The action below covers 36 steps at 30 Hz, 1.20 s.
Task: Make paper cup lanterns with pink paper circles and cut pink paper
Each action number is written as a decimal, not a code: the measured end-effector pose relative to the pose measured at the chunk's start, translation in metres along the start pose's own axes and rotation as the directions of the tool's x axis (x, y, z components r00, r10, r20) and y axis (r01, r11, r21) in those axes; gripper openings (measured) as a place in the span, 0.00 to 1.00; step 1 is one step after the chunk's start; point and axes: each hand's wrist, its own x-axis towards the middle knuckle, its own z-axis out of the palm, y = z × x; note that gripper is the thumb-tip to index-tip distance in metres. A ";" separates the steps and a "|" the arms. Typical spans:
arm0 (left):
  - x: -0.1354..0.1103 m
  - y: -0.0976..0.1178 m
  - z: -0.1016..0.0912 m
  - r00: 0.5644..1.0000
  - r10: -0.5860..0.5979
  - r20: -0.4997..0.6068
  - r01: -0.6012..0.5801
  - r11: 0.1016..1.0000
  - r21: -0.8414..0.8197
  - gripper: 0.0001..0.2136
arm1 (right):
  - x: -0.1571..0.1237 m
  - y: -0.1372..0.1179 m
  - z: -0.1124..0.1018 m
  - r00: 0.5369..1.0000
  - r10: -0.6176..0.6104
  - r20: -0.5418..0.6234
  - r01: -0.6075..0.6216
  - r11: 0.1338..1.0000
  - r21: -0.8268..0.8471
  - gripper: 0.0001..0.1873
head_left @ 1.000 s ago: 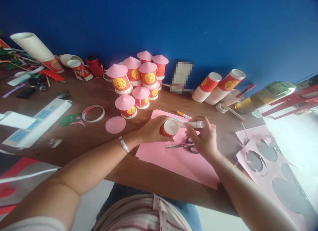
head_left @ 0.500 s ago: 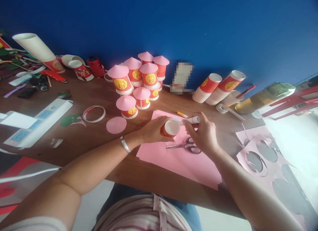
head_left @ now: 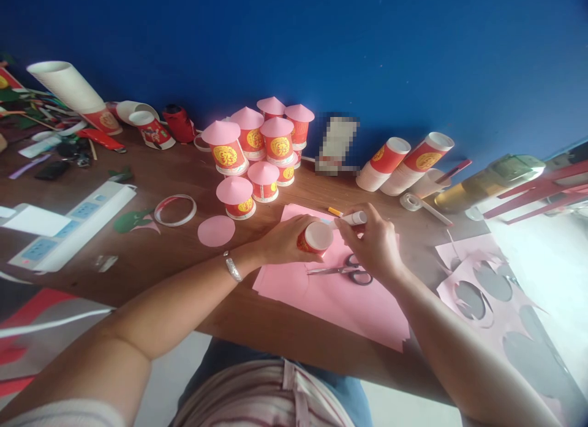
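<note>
My left hand (head_left: 282,238) is wrapped round a small red paper cup (head_left: 315,238) lying on its side, its white bottom facing me, over a pink paper sheet (head_left: 331,292). My right hand (head_left: 374,243) grips a white marker-like stick (head_left: 353,219) whose tip meets the cup's edge. Scissors (head_left: 342,271) lie on the pink sheet just below both hands. A pink paper disc (head_left: 215,230) lies on the wooden table (head_left: 174,255) to the left.
Several red cups with pink cone lids (head_left: 257,151) stand behind the hands. Stacked cups (head_left: 404,157) lie at the back right, a tape roll (head_left: 410,200) beside them. A white power strip (head_left: 68,228) and a ring (head_left: 175,209) lie left; cut-out pink paper (head_left: 500,292) lies right.
My right hand has drawn the white stick slightly left and up along the cup's edge. The left hand keeps its hold on the cup.
</note>
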 end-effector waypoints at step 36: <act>0.003 0.004 -0.001 0.999 0.035 -0.016 -0.035 0.999 0.005 0.29 | 0.011 -0.019 -0.001 0.998 -0.066 -0.015 0.064 0.988 -0.139 0.11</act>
